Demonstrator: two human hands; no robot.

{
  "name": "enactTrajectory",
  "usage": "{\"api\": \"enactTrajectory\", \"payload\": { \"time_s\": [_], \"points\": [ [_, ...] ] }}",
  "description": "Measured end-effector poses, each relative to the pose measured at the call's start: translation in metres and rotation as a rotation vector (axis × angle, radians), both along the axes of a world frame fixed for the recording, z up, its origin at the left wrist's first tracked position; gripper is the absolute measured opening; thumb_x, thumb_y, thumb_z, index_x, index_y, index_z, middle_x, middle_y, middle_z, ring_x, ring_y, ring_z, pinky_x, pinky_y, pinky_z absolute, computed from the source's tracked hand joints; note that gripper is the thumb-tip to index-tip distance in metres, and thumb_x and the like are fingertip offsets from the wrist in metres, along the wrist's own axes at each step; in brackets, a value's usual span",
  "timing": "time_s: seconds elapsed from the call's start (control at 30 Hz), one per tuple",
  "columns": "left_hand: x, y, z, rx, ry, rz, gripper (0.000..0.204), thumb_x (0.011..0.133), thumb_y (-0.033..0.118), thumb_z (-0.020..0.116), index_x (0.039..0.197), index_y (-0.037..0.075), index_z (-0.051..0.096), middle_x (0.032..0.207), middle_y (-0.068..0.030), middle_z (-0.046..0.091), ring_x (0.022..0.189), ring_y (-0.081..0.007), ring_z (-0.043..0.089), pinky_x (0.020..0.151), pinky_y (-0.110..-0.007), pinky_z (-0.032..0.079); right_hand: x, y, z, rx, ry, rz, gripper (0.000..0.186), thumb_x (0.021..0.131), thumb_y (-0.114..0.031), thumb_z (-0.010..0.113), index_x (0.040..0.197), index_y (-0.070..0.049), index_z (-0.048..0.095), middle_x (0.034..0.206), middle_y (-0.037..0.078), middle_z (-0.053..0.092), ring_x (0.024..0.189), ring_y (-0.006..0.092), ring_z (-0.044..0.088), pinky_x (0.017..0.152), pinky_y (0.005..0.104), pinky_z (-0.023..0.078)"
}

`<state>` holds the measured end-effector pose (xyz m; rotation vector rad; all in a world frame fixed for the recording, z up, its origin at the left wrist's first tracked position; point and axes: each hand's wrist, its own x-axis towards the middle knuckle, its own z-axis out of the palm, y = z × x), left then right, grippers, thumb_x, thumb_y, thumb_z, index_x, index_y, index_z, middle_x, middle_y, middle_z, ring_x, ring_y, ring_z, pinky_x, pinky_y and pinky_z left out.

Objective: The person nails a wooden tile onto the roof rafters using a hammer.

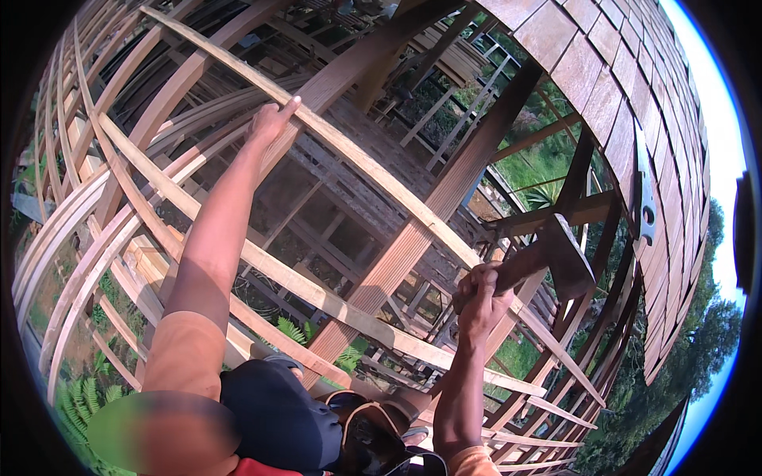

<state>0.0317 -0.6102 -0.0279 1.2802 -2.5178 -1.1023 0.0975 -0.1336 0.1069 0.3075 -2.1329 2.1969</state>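
Note:
A long pale wooden batten [373, 178] slants across the dark rafters, from the upper left down to the right. My left hand [274, 120], arm outstretched, is closed around its upper part with the thumb on top. Farther down the same batten, my right hand [482, 300] grips a hatchet [565, 258] by its handle, close beside the wood. The hatchet's broad dark head points to the right, its edge bright. Parts of the fingers on both hands are hidden behind the wood and the handle.
Lower battens [333, 305] run roughly parallel across the thick rafters [397, 262], with open gaps between. Wooden shingles [548, 40] cover the roof at right, where a handsaw [644, 190] lies. A leather tool pouch [373, 428] hangs at my waist. Ferns and ground show far below.

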Motion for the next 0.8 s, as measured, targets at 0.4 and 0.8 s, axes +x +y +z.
{"api": "enactTrajectory", "payload": {
  "time_s": [0.4, 0.8],
  "points": [
    [-0.009, -0.003, -0.004, -0.071, 0.021, 0.027, 0.091, 0.086, 0.079, 0.046, 0.128, 0.000, 0.062, 0.134, -0.0238, 0.059, 0.127, -0.0395, 0.053, 0.106, -0.050, 0.040, 0.000, -0.005, -0.047, 0.544, -0.340, 0.021, 0.028, 0.099, -0.029, 0.062, 0.084, -0.010, 0.048, 0.060, -0.003, 0.047, 0.047, 0.0076, 0.045, 0.042, 0.0258, 0.035],
    [-0.021, 0.017, 0.003, 0.018, 0.054, -0.056, 0.092, 0.087, 0.077, 0.045, 0.137, 0.001, 0.055, 0.140, -0.0251, 0.053, 0.134, -0.0373, 0.047, 0.112, -0.051, 0.034, 0.001, 0.031, -0.091, 0.858, -0.454, 0.123, 0.027, 0.098, -0.027, 0.062, 0.084, -0.009, 0.048, 0.062, -0.003, 0.046, 0.052, 0.0085, 0.045, 0.045, 0.0278, 0.037]
  ]
}}
